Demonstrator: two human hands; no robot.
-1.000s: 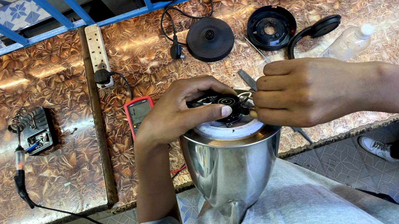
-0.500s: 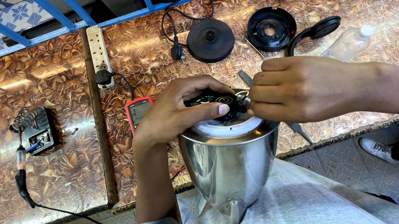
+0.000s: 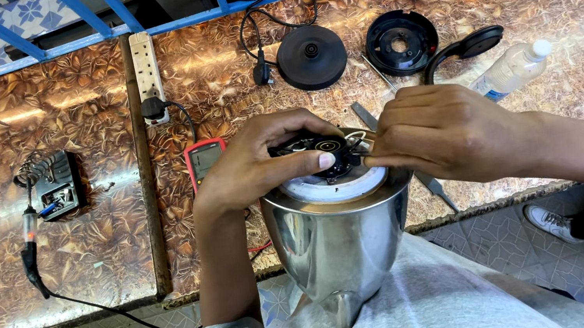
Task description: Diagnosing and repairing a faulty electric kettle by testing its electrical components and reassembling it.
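A: Steel kettle (image 3: 341, 246), upside down in the lap, spout toward the body, underside up at the near edge of the worktop (image 3: 100, 243).
B: Held how?
A: Left hand (image 3: 252, 164) curled over the rim of the white base ring (image 3: 328, 188), thumb pressed on the black contact assembly (image 3: 318, 153) in the middle. Right hand (image 3: 445, 132) beside it, grip pinched together on something small at the assembly's edge; cannot tell what.
B: And past the kettle?
A: Round black power base (image 3: 311, 56) with its cord, lying flat. Right of it, a round black bottom cover (image 3: 401, 41), hollow side up. Then a black handle piece (image 3: 464, 50) and a clear plastic bottle (image 3: 511, 68) on its side, white cap, no label legible.
B: Left half?
A: Red multimeter (image 3: 205, 157) just behind the left wrist, partly hidden. White power strip (image 3: 147, 70) lying along the seam, one black plug in it. Further left, a soldering iron (image 3: 30, 247) and its black stand (image 3: 57, 185), well apart from the kettle.
B: Tools near the right hand?
A: Thin metal tools (image 3: 434, 187) poking out from under it, flat on the worktop.
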